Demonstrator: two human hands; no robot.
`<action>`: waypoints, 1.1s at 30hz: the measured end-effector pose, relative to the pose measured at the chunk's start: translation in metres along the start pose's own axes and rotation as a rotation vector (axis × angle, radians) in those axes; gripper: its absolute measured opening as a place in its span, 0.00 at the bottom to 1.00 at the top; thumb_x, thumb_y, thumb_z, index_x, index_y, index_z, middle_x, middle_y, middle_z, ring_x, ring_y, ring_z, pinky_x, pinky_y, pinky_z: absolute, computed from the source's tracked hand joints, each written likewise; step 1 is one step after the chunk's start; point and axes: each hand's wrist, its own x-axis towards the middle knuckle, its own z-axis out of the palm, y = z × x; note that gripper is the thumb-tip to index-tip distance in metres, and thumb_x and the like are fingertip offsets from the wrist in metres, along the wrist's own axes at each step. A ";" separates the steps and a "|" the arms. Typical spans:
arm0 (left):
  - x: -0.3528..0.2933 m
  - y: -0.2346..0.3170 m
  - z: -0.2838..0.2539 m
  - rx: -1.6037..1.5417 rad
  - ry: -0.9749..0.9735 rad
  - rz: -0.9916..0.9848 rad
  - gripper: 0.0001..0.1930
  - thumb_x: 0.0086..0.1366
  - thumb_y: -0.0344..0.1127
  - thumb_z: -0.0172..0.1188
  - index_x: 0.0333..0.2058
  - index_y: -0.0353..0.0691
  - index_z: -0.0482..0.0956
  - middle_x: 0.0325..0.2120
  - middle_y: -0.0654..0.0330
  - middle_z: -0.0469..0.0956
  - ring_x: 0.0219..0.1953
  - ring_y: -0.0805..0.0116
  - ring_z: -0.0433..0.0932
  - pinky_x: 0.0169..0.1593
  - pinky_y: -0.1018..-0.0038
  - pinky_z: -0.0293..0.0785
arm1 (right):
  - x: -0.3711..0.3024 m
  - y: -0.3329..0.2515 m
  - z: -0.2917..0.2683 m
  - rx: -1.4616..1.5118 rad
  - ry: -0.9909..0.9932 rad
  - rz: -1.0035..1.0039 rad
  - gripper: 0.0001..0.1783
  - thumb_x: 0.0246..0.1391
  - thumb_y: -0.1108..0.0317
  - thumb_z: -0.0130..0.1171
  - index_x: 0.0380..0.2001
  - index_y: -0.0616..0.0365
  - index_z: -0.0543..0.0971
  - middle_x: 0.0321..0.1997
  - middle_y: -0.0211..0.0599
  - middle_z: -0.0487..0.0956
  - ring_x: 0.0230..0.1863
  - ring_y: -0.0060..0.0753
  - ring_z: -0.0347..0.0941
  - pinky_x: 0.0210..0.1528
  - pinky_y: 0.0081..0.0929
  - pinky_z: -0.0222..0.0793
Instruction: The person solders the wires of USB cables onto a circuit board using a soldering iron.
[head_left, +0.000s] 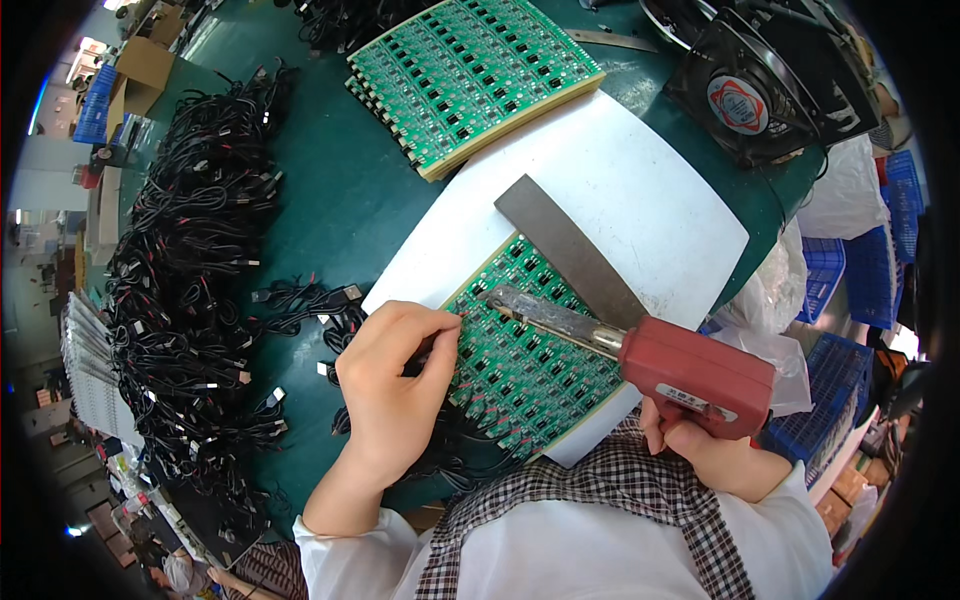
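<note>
Likely soldering: pinches apparent wire end point(460, 314) at edge of circuit board point(525, 372) in closed grip of left hand point(393, 378), clasps soldering gun point(695, 375) in right hand point(708, 455); probably needs tip point(500, 299) contact.

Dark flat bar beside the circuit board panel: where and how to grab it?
Probably best pinched across its narrow width near the far end, coming from above and the far side. The dark flat bar is long and straight; its far end looks unobstructed, while its near end is crowded by the red soldering gun in the right hand.
</note>
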 end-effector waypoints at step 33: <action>-0.009 -0.003 0.005 0.178 0.039 0.146 0.07 0.54 0.22 0.61 0.31 0.36 0.75 0.19 0.58 0.75 0.19 0.64 0.75 0.23 0.74 0.69 | 0.006 0.007 0.012 -0.074 0.193 -0.116 0.40 0.50 0.49 0.62 0.58 0.61 0.60 0.30 0.36 0.75 0.23 0.21 0.70 0.25 0.19 0.67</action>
